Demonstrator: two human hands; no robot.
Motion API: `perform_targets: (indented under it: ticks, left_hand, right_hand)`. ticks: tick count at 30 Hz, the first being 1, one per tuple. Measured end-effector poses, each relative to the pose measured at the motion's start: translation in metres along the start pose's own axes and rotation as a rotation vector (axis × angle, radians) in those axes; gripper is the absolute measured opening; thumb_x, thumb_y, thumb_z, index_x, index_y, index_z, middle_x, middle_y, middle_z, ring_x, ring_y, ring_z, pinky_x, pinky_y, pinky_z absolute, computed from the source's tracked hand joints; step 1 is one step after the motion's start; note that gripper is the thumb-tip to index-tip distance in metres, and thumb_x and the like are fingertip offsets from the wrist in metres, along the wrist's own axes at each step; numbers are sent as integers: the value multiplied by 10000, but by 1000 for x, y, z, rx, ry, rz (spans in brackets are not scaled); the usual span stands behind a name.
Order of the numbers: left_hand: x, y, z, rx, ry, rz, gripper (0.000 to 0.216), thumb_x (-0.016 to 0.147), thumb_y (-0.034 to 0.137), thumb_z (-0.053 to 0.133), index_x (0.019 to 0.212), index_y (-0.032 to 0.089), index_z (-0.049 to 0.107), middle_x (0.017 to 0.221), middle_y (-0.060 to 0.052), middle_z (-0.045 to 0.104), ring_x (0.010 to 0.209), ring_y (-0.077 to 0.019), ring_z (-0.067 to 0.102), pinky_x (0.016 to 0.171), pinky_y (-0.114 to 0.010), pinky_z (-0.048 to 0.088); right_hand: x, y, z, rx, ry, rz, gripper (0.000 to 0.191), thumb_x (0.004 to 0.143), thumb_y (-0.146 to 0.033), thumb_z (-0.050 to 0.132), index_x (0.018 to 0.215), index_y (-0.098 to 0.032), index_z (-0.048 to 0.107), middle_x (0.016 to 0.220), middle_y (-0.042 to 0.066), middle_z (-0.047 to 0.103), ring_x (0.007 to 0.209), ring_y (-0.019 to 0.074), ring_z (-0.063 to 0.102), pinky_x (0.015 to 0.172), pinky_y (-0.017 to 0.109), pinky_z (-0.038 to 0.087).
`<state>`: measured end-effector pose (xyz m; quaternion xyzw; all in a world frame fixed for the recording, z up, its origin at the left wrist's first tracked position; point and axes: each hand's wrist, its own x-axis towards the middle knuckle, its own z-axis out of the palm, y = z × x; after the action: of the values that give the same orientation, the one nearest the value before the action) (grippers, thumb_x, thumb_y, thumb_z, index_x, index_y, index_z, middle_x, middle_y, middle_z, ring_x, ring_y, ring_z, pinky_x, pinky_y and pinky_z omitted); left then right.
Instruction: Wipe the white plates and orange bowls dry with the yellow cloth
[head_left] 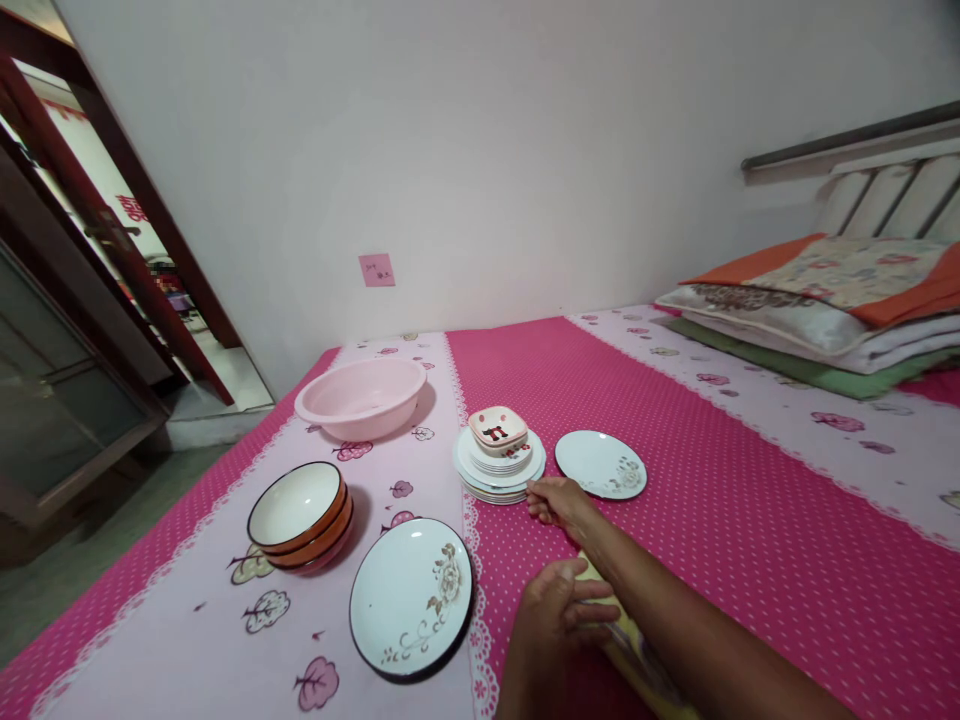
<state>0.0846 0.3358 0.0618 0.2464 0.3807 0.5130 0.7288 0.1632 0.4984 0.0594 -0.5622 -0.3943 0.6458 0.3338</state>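
My right hand (559, 502) reaches to the near right edge of a stack of white plates (466, 468). Its fingers are curled together at the rim of a plate there, though how far they go under it is hidden. Small square dishes (498, 428) with a red and black print top the stack. Nearer to me, my left hand (562, 608) is open with fingers apart, holding nothing, above a yellow cloth (626, 640) partly hidden by my arms. A flower-patterned plate (600, 465) lies right of the stack. Another large plate (409, 600) with a dark rim lies at the left front.
Brown bowls (304, 515) are stacked at the left, with a pink basin (364, 395) behind them. Everything rests on a pink patterned bedspread (720, 480). Folded bedding (832, 310) is piled at the far right. A white wall (480, 170) stands behind.
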Motion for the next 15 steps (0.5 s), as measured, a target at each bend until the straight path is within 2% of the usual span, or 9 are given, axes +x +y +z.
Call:
perform_targets:
  ticks: [5,10,15]
  left_hand:
    - [0,1,-2,-11,-5,-10,847,595,713,844,1148,91,690,1005,-191,783,821,-272,752,695,-332,527]
    - [0,2,-3,-24,-52,-2,704,706,644,821,1145,107,699,1015,-171,773,846,-263,753,728,-335,537]
    - [8,-7,-7,-30,-24,8,776,647,696,826,1138,107,707,969,-172,770,811,-275,749,678,-335,527]
  right_hand:
    - [-3,-3,3,2,6,17,336,994,-378,652,1258,-171,634,1226,86,674,1007,216,690,850,417,606]
    - [-5,-4,5,9,9,31,327,996,-382,649,1244,-169,638,1200,81,681,977,207,693,828,401,610]
    - [-10,-5,9,4,17,29,335,995,-381,651,1256,-172,635,1229,86,674,1010,217,689,855,419,604]
